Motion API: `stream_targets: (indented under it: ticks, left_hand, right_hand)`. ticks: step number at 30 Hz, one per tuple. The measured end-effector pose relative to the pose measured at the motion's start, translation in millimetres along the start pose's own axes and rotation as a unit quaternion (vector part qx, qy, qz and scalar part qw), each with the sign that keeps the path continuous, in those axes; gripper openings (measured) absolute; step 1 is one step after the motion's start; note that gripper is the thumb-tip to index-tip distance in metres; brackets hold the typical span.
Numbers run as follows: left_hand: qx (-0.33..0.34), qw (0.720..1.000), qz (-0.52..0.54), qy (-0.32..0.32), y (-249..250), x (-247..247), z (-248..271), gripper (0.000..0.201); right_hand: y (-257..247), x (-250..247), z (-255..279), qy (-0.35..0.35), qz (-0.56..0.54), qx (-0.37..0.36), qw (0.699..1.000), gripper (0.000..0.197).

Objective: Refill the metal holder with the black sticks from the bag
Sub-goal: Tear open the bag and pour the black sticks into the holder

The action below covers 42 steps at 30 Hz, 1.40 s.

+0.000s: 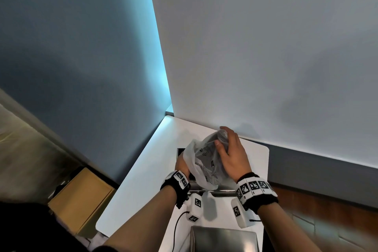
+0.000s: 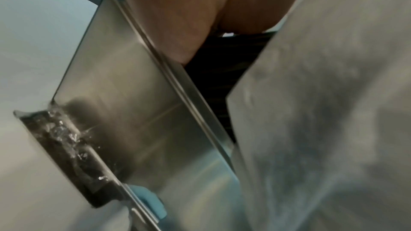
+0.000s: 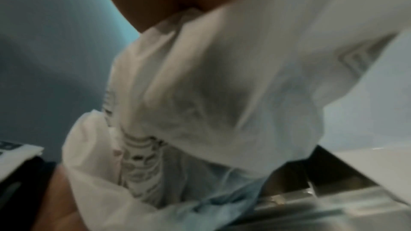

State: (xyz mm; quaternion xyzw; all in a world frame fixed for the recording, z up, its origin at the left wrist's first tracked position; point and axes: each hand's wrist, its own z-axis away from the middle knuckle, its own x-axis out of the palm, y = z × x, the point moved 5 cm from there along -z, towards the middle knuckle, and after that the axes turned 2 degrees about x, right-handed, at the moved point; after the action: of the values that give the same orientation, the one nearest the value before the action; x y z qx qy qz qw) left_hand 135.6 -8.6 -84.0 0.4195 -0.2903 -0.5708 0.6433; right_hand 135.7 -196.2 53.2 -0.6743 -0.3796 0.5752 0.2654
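- A white table [image 1: 143, 174] stands in a corner between a blue-lit wall on the left and a pale wall behind; a brown box [image 1: 81, 196] sits on the floor past the table's left edge.
- The metal holder [image 2: 124, 104] stands near the table's far edge, its open top mostly covered by the bag [image 1: 206, 159]. Black sticks [image 2: 224, 69] lie inside the holder, seen from the left wrist.
- The bag, white and thin with printed marks, is held tipped over the holder with its mouth down.
- The right hand [image 1: 231, 155] grips the bag's upper, closed end, fingers and thumb curled round it.
- The left hand [image 1: 182, 164] is at the bag's lower left side by the holder's wall; whether it grasps anything cannot be told.
- A second metal box [image 1: 223, 239] sits at the table's near edge.
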Motion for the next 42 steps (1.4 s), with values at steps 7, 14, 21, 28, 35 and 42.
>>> stream_targets:
  ticks: [7, 14, 21, 28, 35, 42]
  left_hand:
    - [-0.012, 0.988, -0.154, 0.015, 9, 7, 2, 0.056]
    - [-0.029, 0.973, -0.227, 0.002, 2, 8, -10, 0.04]
    - [-0.042, 0.995, -0.088, 0.005, 1, 5, -9, 0.026]
    - [-0.063, 0.995, 0.076, -0.017, -64, 8, -54, 0.042]
    - [-0.064, 0.996, 0.068, -0.001, -56, 5, -45, 0.029]
    - [-0.052, 0.998, -0.014, -0.012, -9, 1, -7, 0.029]
  right_hand:
    - [61, -22, 22, -0.052, 0.023, 0.069, 0.996, 0.053]
    - [57, -7, 52, -0.065, -0.077, 0.108, 0.989, 0.099]
    - [25, 1, 38, -0.007, -0.101, 0.08, 0.992, 0.087]
    - [-3, 4, 20, -0.006, -0.018, 0.001, 1.0, 0.061]
    - [-14, 8, 13, -0.006, -0.013, -0.042, 0.999, 0.046]
    - [-3, 3, 12, -0.006, 0.004, -0.043, 0.999, 0.029]
